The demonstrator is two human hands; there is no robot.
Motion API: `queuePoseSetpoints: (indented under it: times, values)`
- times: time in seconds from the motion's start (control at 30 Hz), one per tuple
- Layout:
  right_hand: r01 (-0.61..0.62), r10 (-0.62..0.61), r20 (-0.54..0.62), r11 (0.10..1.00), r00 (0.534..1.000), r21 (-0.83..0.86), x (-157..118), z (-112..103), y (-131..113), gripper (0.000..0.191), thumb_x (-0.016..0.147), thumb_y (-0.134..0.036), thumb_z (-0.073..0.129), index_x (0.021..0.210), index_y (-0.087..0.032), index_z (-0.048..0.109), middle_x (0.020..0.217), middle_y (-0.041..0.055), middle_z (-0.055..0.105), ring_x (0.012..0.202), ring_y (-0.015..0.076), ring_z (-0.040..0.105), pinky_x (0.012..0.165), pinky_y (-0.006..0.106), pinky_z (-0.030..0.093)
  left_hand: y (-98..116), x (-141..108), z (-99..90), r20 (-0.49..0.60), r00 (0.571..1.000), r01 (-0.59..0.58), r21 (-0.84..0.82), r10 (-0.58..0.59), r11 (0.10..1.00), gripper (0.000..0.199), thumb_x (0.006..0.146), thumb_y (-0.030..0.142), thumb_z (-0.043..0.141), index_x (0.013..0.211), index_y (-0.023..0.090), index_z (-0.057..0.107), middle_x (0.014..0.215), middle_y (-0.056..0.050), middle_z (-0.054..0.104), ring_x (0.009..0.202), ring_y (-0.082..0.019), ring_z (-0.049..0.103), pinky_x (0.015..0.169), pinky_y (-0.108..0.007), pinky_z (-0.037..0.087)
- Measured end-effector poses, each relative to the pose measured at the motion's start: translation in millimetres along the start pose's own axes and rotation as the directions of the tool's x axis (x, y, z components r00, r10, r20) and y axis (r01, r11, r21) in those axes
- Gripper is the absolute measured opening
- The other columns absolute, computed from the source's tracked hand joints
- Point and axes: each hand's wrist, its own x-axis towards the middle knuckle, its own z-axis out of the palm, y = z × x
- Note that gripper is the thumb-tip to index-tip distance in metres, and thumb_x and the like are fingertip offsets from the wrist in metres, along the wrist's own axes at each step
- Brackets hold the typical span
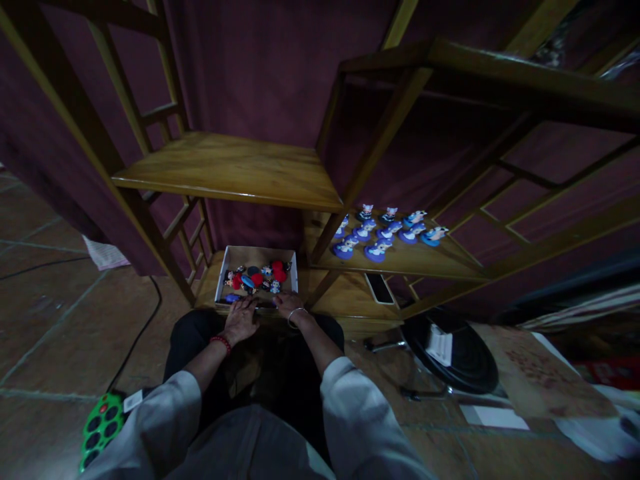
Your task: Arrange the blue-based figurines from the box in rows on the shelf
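Observation:
A shallow white cardboard box [294, 272] sits on the low wooden shelf in front of me, holding several small figurines [256, 279] in red, black, white and blue. My left hand [241, 321], with a red bead bracelet at the wrist, lies at the box's front edge, back up and fingers stretched toward the figurines. At the front right corner is my right hand [289, 307], wearing a pale bangle; its thumb points left over the edge and its other fingers are partly hidden. No figurine shows in either hand.
Purple-based figurines [379, 249] stand in rows on a raised shelf [450, 262] to the right. Below them lies a phone [380, 289]. A black round stool [450, 353] stands at the right, and a green power strip [103, 430] is on the floor at left. An upper shelf [230, 170] overhangs the box.

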Motion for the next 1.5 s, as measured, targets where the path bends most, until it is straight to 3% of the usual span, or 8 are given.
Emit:
queuePoseSetpoints:
  times: [0.27,0.53,0.8,1.13,1.3,1.5]
  values:
    - [0.004,-0.004,0.006,1.0,1.0,0.03,6.7,-4.3,4.6,0.03,0.086,-0.031,0.037,0.092,-0.022,0.064,0.1,0.0037,0.065,0.095,0.0147,0.056,0.081,0.023,0.038,-0.3,1.0,-1.6,0.025,1.0,-0.006,0.005,0.006,1.0,0.056,0.071,0.032,0.048,0.124,0.017,0.042,0.124,-0.01,0.048,0.118,-0.027,0.036,0.099,-0.039,0.021]
    - [-0.014,0.015,-0.015,0.998,1.0,0.062,8.1,-6.3,3.0,0.03,0.083,-0.018,0.039,0.104,-0.024,0.059,0.104,0.0017,0.063,0.098,0.0146,0.054,0.084,0.023,0.038,1.1,-0.3,-4.0,0.018,1.0,-0.011,-0.008,0.011,1.0,0.053,0.072,0.03,0.046,0.123,0.018,0.042,0.122,-0.01,0.049,0.115,-0.026,0.039,0.097,-0.039,0.022]
    - [-0.031,0.034,-0.025,0.992,0.999,0.12,12.6,-6.2,1.3,0.031,0.08,-0.015,0.042,0.101,-0.028,0.062,0.101,-0.0015,0.065,0.098,0.015,0.056,0.085,0.023,0.04,-0.3,1.0,-2.7,0.033,0.999,-0.013,-0.001,0.013,1.0,0.055,0.07,0.028,0.047,0.123,0.016,0.042,0.122,-0.011,0.048,0.117,-0.026,0.037,0.098,-0.038,0.02]
    - [-0.04,0.05,-0.037,0.974,0.998,0.221,16.8,-2.8,3.9,0.033,0.077,-0.01,0.045,0.102,-0.024,0.061,0.102,-0.0022,0.064,0.095,0.0109,0.058,0.083,0.019,0.042,-1.1,2.5,0.2,0.018,1.0,0.006,-0.003,-0.006,1.0,0.052,0.068,0.03,0.049,0.119,0.019,0.046,0.121,-0.01,0.05,0.115,-0.027,0.038,0.097,-0.038,0.022]
    - [-0.056,0.067,-0.029,0.959,0.997,0.278,15.2,1.7,5.5,0.031,0.074,-0.015,0.053,0.103,-0.023,0.061,0.103,-0.0007,0.064,0.093,0.011,0.059,0.08,0.018,0.044,0.9,6.5,-0.4,-0.039,0.999,0.004,-0.038,-0.006,0.999,0.039,0.072,0.029,0.046,0.108,0.019,0.055,0.112,-0.008,0.058,0.109,-0.025,0.046,0.095,-0.038,0.026]
    - [-0.039,0.049,-0.022,0.946,0.999,0.321,14.5,-1.0,5.1,0.025,0.075,-0.017,0.053,0.095,-0.025,0.065,0.099,-0.0015,0.066,0.093,0.0134,0.059,0.082,0.021,0.043,0.0,17.0,-4.4,0.004,1.0,0.0,-0.168,0.001,0.986,0.038,0.07,0.019,0.045,0.105,0.021,0.058,0.111,-0.003,0.06,0.109,-0.02,0.048,0.096,-0.034,0.031]
